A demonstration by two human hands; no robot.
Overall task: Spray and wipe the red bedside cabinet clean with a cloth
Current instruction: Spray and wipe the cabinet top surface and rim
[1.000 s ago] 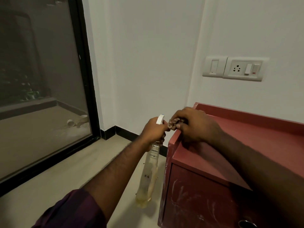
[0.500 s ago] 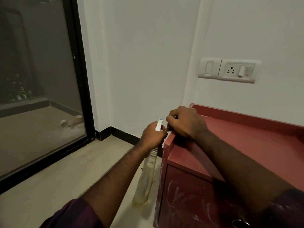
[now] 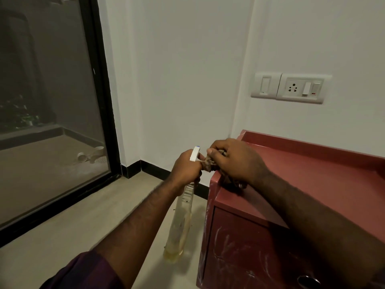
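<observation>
The red bedside cabinet (image 3: 312, 184) runs off the frame at 3 and 5 o'clock, so its right side and base go unseen. The right forearm (image 3: 302, 207) covers part of its top front edge. A metal pull (image 3: 308, 280) on its front is cut by the bottom edge. The cloth (image 3: 209, 163) is mostly buried in the right hand (image 3: 235, 161), with only a bunched end showing at the hand's 9 o'clock. The left hand (image 3: 185, 167) hides the spray bottle (image 3: 181, 222)'s neck and trigger. Beyond the glass door (image 3: 52, 122), at 9 o'clock, pale objects (image 3: 89, 156) on the dim floor are too small to identify.
</observation>
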